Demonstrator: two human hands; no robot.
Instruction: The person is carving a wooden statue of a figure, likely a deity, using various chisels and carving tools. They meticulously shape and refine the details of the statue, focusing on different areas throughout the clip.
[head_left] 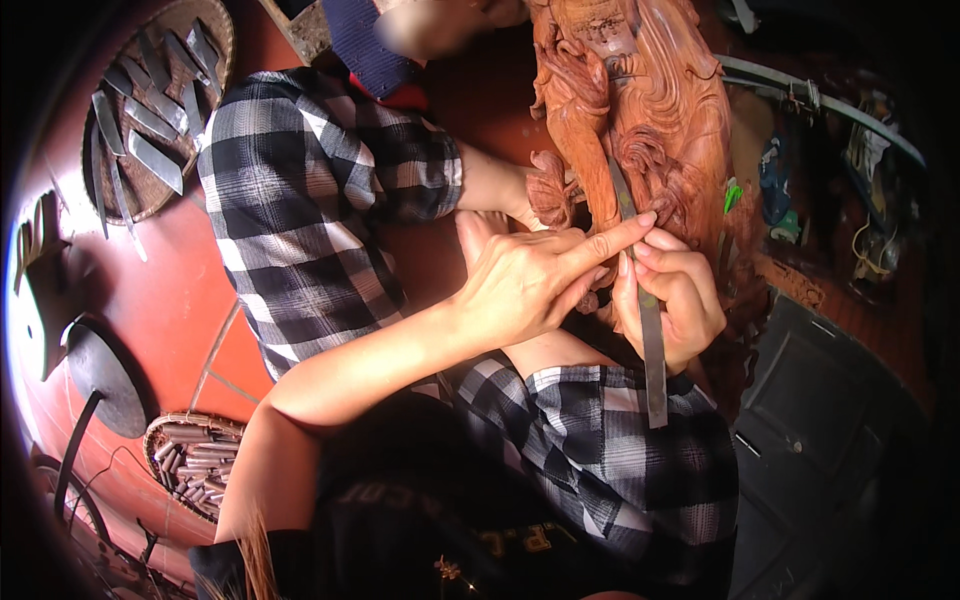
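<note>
A reddish-brown wooden carving [650, 110] with curled relief shapes stands in front of me at the upper middle. My right hand [675, 300] is closed around a long flat metal chisel [652, 350], whose blade runs up against the carving. My left hand [530, 280] lies beside it, forefinger stretched out and pressing on the chisel blade near the wood. My legs in black-and-white checked trousers [300, 200] are folded under the carving.
A round woven tray [150, 190] at the upper left holds several flat metal chisels. A second woven basket [165, 435] at the lower left holds several more tools. The floor [170, 300] is red. Dark boxes and cables lie at the right.
</note>
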